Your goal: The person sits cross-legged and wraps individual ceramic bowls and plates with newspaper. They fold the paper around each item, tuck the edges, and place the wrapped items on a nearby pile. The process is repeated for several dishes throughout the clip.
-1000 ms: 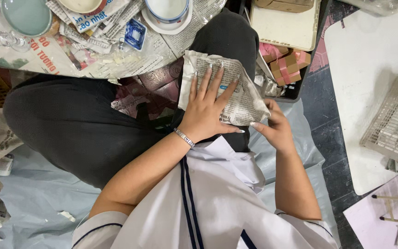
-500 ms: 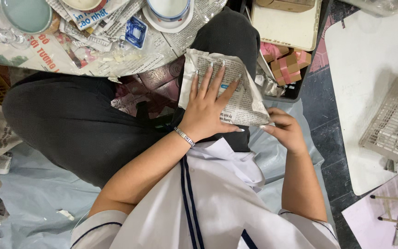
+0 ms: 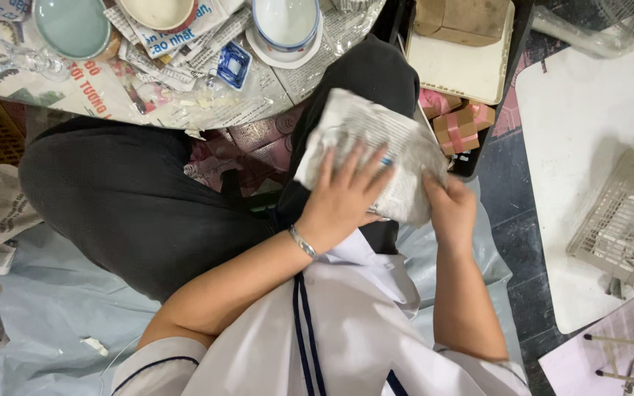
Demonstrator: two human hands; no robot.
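A bundle wrapped in newspaper (image 3: 383,139) rests on my right knee, over dark trousers. My left hand (image 3: 343,194) lies flat on top of it, fingers spread, a thin bracelet at the wrist. Gripping the bundle's right lower edge, my right hand (image 3: 450,209) folds the paper in. What is inside the wrapping is hidden.
A low round table (image 3: 207,110) covered in newspaper holds a green plate (image 3: 73,26), a cream bowl (image 3: 159,11), a blue-rimmed white bowl (image 3: 286,22) and a small blue square dish (image 3: 233,64). Pink boxes (image 3: 464,121) and a tray (image 3: 464,70) lie ahead. A wire basket (image 3: 621,213) sits right.
The bundle has shifted slightly to the right on my knee. My right hand has moved from its near corner up along the right edge, pressing the paper in.
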